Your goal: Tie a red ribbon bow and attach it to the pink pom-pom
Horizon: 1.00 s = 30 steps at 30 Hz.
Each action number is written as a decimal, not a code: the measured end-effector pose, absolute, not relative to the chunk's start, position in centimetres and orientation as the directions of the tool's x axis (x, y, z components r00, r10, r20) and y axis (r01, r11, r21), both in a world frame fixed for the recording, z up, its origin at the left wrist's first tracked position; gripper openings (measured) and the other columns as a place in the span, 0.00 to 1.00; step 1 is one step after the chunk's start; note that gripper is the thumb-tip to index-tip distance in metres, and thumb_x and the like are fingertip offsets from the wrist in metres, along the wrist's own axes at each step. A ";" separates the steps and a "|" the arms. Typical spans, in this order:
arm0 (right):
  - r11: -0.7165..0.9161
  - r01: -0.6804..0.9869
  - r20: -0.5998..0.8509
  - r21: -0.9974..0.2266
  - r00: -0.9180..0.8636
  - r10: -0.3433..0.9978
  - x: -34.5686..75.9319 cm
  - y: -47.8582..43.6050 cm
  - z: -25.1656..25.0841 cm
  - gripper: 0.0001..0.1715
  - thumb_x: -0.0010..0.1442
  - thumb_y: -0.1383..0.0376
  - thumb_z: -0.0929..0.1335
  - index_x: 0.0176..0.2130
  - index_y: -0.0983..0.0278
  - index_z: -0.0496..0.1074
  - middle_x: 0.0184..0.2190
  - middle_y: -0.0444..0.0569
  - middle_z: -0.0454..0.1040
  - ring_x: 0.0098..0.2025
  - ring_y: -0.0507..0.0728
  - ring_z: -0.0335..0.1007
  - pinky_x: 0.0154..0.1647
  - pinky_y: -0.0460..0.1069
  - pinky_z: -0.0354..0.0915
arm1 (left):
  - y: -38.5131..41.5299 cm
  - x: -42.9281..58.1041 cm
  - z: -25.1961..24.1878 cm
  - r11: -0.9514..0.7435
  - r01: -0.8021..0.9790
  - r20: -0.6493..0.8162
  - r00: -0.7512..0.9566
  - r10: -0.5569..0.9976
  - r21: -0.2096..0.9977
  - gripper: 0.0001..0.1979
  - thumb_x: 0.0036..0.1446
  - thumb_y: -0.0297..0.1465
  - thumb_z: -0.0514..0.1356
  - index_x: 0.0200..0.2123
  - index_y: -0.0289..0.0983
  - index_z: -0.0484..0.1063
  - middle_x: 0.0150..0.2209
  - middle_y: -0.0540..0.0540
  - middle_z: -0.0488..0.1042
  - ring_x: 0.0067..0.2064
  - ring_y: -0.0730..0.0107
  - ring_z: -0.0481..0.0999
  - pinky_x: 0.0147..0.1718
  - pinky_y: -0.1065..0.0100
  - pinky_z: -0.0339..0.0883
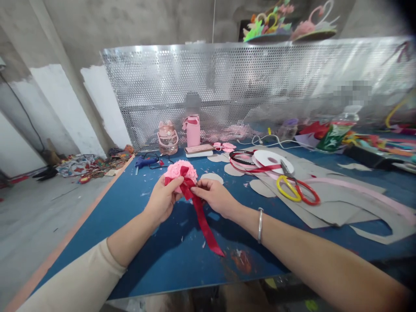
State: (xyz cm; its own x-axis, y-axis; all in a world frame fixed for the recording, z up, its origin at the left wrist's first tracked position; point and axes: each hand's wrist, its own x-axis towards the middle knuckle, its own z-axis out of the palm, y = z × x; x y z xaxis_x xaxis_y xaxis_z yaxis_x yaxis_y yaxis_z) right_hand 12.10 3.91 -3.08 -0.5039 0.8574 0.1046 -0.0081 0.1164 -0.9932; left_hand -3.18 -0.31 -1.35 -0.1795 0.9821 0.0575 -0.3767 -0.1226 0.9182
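A fluffy pink pompom ball (182,170) is held above the blue table (156,255). A dark red ribbon (202,216) is tied on its front and trails down toward me onto the table. My left hand (162,200) cups the ball from the left, thumb pressing on the ribbon. My right hand (214,196) pinches the ribbon knot just right of the ball; a silver bangle (260,224) is on that wrist.
Scissors with yellow and red handles (296,188) lie on grey cardboard sheets (328,208) at right, beside ribbon spools (264,160). A pink bottle (193,130), pink jug (168,138) and blue glue gun (144,162) stand before a perforated metal screen (247,86).
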 end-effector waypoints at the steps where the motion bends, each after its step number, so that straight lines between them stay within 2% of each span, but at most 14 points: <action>1: 0.126 -0.007 0.112 -0.992 -0.505 0.856 12.2 3.9 -3.0 0.16 0.51 0.55 0.72 0.25 0.62 0.66 0.19 0.40 0.69 0.21 0.50 0.63 0.24 0.46 0.59 | -0.3 -3.3 -1.4 -0.124 -0.373 0.055 -0.189 0.980 0.920 0.18 0.40 0.35 0.73 0.33 0.36 0.72 0.25 0.52 0.76 0.24 0.75 0.72 0.24 0.73 0.67; 5: 0.148 0.003 0.128 -0.989 -0.492 0.861 12.4 4.1 -2.9 0.14 0.51 0.56 0.70 0.29 0.61 0.65 0.21 0.42 0.72 0.23 0.52 0.68 0.26 0.47 0.63 | 0.1 -3.7 -1.3 -0.140 -0.361 0.045 -0.259 0.965 0.922 0.20 0.35 0.34 0.74 0.33 0.36 0.73 0.25 0.52 0.77 0.25 0.75 0.74 0.26 0.73 0.68; 9: 0.201 0.078 0.148 -0.977 -0.434 0.889 12.9 5.4 -2.9 0.18 0.50 0.55 0.71 0.36 0.61 0.64 0.21 0.41 0.72 0.24 0.53 0.69 0.28 0.48 0.66 | 0.5 -4.1 -1.1 -0.157 -0.355 0.044 -0.307 0.951 0.922 0.21 0.32 0.34 0.75 0.31 0.35 0.73 0.24 0.52 0.77 0.24 0.74 0.74 0.26 0.72 0.68; 13: 0.287 0.259 0.231 -0.922 -0.226 0.946 15.4 8.4 -1.8 0.21 0.58 0.49 0.64 0.41 0.62 0.65 0.35 0.49 0.75 0.33 0.54 0.71 0.32 0.49 0.67 | 0.9 -4.7 -1.2 -0.186 -0.344 0.062 -0.342 0.938 0.920 0.21 0.31 0.33 0.75 0.30 0.34 0.73 0.23 0.52 0.77 0.23 0.75 0.73 0.25 0.73 0.67; 15: 0.289 0.409 0.273 -0.865 -0.100 0.957 18.2 9.7 -0.9 0.19 0.60 0.50 0.63 0.41 0.63 0.66 0.38 0.52 0.74 0.36 0.56 0.71 0.35 0.51 0.66 | 1.2 -5.0 -1.2 -0.198 -0.343 0.073 -0.347 0.935 0.918 0.21 0.31 0.33 0.75 0.30 0.34 0.73 0.24 0.51 0.77 0.23 0.75 0.73 0.25 0.73 0.66; 18: 0.189 0.673 0.270 -0.715 0.016 0.963 24.1 10.2 0.0 0.11 0.53 0.59 0.71 0.31 0.64 0.69 0.33 0.54 0.74 0.39 0.62 0.71 0.41 0.55 0.63 | 1.5 -5.5 -1.2 -0.218 -0.350 0.090 -0.348 0.933 0.911 0.21 0.31 0.33 0.75 0.30 0.34 0.73 0.24 0.50 0.77 0.22 0.76 0.73 0.24 0.73 0.66; 20: 0.040 0.794 0.253 -0.606 0.144 0.957 28.2 9.6 0.0 0.07 0.53 0.65 0.71 0.29 0.65 0.69 0.34 0.61 0.74 0.42 0.68 0.71 0.42 0.59 0.60 | 1.6 -5.7 -1.2 -0.231 -0.359 0.101 -0.346 0.933 0.904 0.22 0.31 0.33 0.75 0.31 0.34 0.73 0.25 0.50 0.77 0.23 0.76 0.73 0.25 0.73 0.66; 22: -0.116 0.851 0.218 -0.513 0.260 0.941 31.7 8.8 -0.3 0.07 0.54 0.67 0.70 0.27 0.65 0.68 0.35 0.68 0.74 0.43 0.73 0.71 0.40 0.61 0.58 | 1.7 -5.8 -1.1 -0.237 -0.369 0.109 -0.335 0.936 0.899 0.22 0.32 0.33 0.74 0.32 0.35 0.73 0.26 0.49 0.78 0.24 0.75 0.74 0.26 0.72 0.68; 25: -0.232 0.877 0.150 -0.420 0.319 0.936 34.9 7.9 -1.2 0.13 0.57 0.69 0.69 0.22 0.65 0.68 0.32 0.70 0.74 0.43 0.73 0.73 0.39 0.60 0.59 | 1.8 -5.9 -1.0 -0.235 -0.380 0.112 -0.319 0.941 0.895 0.21 0.33 0.33 0.74 0.33 0.35 0.73 0.27 0.49 0.79 0.25 0.73 0.75 0.28 0.70 0.70; 28: -0.246 0.890 0.114 -0.384 0.310 0.944 35.7 7.9 -1.6 0.08 0.59 0.68 0.69 0.29 0.70 0.72 0.37 0.71 0.75 0.48 0.74 0.71 0.44 0.59 0.62 | 1.8 -6.0 -1.1 -0.231 -0.389 0.107 -0.315 0.943 0.892 0.22 0.32 0.33 0.74 0.32 0.34 0.73 0.26 0.49 0.78 0.25 0.73 0.75 0.29 0.69 0.70; 30: -0.259 0.885 0.099 -0.386 0.319 0.943 35.5 8.2 -1.6 0.12 0.59 0.64 0.71 0.38 0.73 0.74 0.44 0.70 0.73 0.52 0.73 0.68 0.48 0.60 0.63 | 1.8 -6.0 -1.1 -0.230 -0.395 0.104 -0.315 0.943 0.890 0.22 0.31 0.33 0.74 0.32 0.34 0.73 0.25 0.49 0.78 0.25 0.73 0.75 0.29 0.69 0.70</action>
State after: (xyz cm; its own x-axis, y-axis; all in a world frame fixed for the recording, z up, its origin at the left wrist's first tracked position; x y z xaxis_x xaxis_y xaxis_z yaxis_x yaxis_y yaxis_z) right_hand 35.47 8.25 -1.58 0.3185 0.9427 0.0989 0.8854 -0.2586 -0.3861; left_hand -6.01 1.81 -1.06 -0.3152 0.9433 0.1042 -0.3947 -0.2302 0.8895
